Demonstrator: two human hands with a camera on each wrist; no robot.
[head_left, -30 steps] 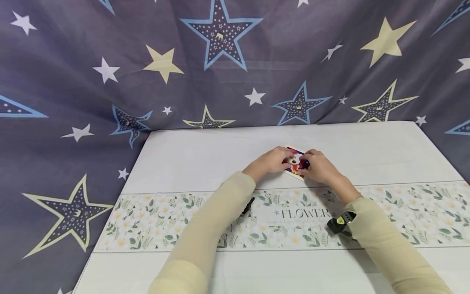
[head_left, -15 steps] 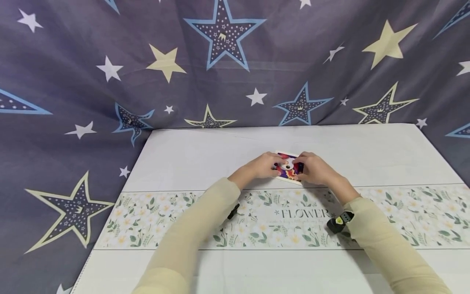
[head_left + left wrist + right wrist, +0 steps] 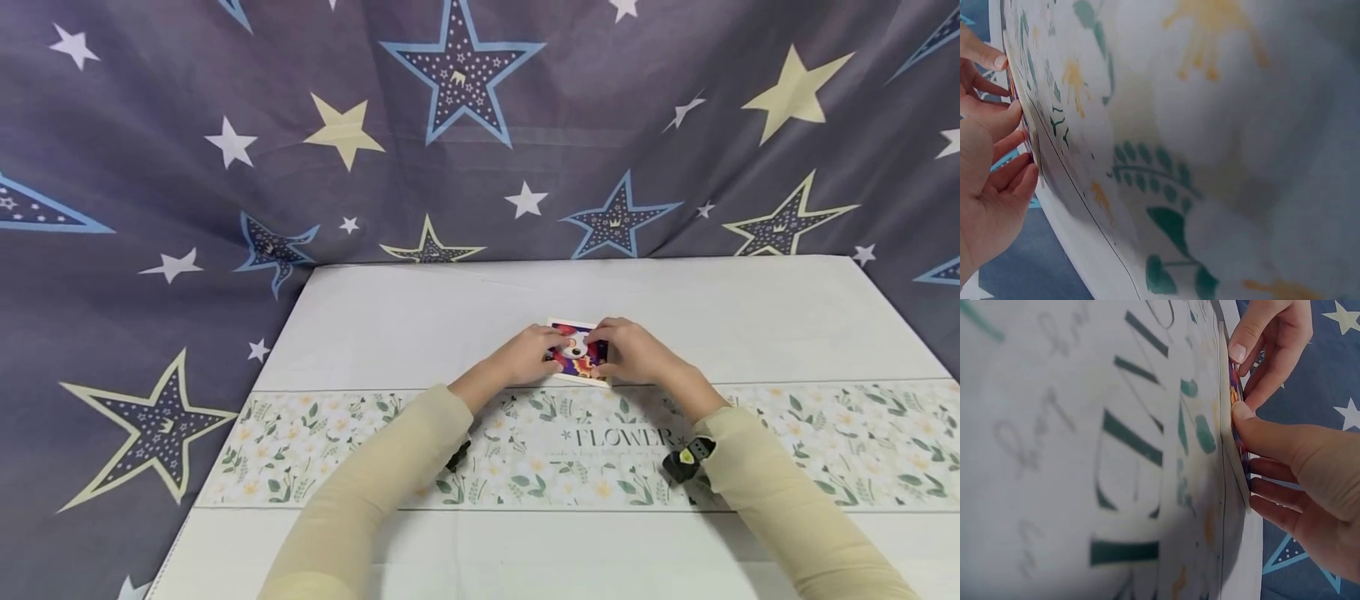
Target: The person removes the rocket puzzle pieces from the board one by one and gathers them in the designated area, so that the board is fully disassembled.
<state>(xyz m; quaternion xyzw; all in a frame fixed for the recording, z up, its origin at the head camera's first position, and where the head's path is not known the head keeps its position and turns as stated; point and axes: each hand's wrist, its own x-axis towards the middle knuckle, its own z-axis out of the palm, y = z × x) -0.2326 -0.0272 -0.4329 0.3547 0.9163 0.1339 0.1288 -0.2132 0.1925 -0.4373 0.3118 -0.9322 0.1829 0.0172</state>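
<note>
A small picture board (image 3: 576,369) with a cream rim lies on the white upper part of the table cover, close to the printed floral band. Its picture is purple, red and orange, with a white rounded figure in the middle. My left hand (image 3: 525,356) holds its left side, fingertips and thumb bent over onto the picture. Opposite, my right hand (image 3: 633,352) grips the right side the same way. In the left wrist view the board (image 3: 1029,119) shows edge-on between the hands; the right wrist view shows its pale rim (image 3: 1227,419) under the thumb. Fingers cover both ends.
The table cover (image 3: 420,325) is white, with a floral band (image 3: 315,450) reading "FLOWER" across it. A dark curtain (image 3: 285,167) with stars hangs behind and at the sides. Black straps with small devices sit at both wrists, the right one (image 3: 686,458) plainly visible.
Both hands have brought the board leftward and nearer to me, and it has turned straighter to the table. The left forearm has swung left; both hands keep hold of the board.
</note>
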